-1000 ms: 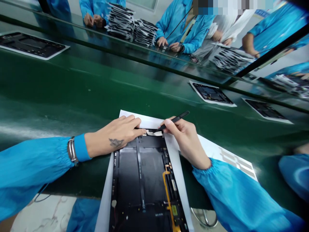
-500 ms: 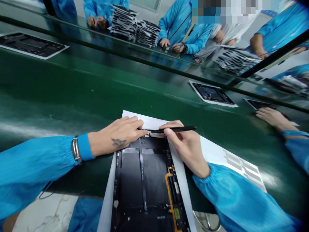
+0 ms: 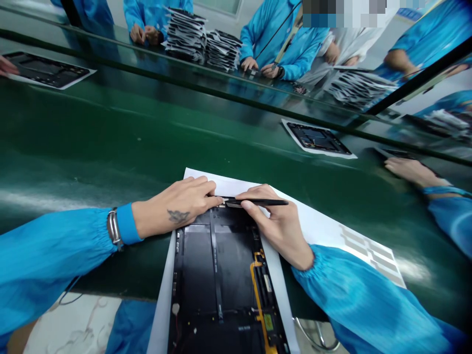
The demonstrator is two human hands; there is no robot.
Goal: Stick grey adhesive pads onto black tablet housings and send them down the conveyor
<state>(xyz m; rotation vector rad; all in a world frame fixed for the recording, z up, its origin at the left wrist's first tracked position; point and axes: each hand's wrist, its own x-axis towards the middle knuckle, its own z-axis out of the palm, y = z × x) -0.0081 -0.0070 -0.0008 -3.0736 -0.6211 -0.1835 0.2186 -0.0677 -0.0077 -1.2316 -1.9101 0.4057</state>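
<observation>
Right hand has the black tweezers pinched, tips right by the left thumb. Left hand is half-curled over the top end of the black device — can't tell if it's gripping anything. Device lies on white paper on the green bench. Versus a second ago, tweezers sit flatter — and a co-worker's hand has appeared far left.

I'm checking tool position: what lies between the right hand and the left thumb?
In the head view, the front part of the black tool held by the right hand lies there, over the far end of the black panel.
</observation>
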